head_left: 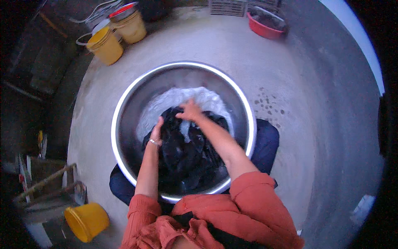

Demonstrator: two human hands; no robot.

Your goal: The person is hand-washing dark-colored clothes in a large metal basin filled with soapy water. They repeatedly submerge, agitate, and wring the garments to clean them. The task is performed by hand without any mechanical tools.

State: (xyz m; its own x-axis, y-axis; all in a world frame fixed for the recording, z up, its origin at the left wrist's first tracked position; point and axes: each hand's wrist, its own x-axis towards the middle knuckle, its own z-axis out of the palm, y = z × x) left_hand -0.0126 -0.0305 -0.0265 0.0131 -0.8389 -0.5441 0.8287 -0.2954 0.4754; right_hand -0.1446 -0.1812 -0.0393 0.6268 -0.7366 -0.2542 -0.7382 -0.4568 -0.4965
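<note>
Basin [182, 76]: steel, round, on the floor [199, 41] between the wearer's legs [265, 145], with its near rim close to the body. Cloth [176, 153]: black, bunched and wet-looking, lying inside the basin from just past the middle back toward the near rim; whitish water [203, 95] shows beyond it, toward the far rim. Left hand [156, 133]: at the cloth's left side, fingers extended toward the far rim, bracelet [155, 142] at the wrist; owing to blur and the steep angle, it cannot be determined whether these fingers have hold of the fabric. Right hand [190, 112]: at the cloth's far end, fingers spread and thumb apart, closed on nothing. Both sleeves [143, 207] are red and end above the wrists. Surroundings: two yellow pails [105, 46] near the floor's far left edge, a crate [227, 7] at its far edge, a red tub [265, 30] at the far right corner, a yellow bucket [89, 222] at the near left, and dark spots [270, 108] right of the basin.
</note>
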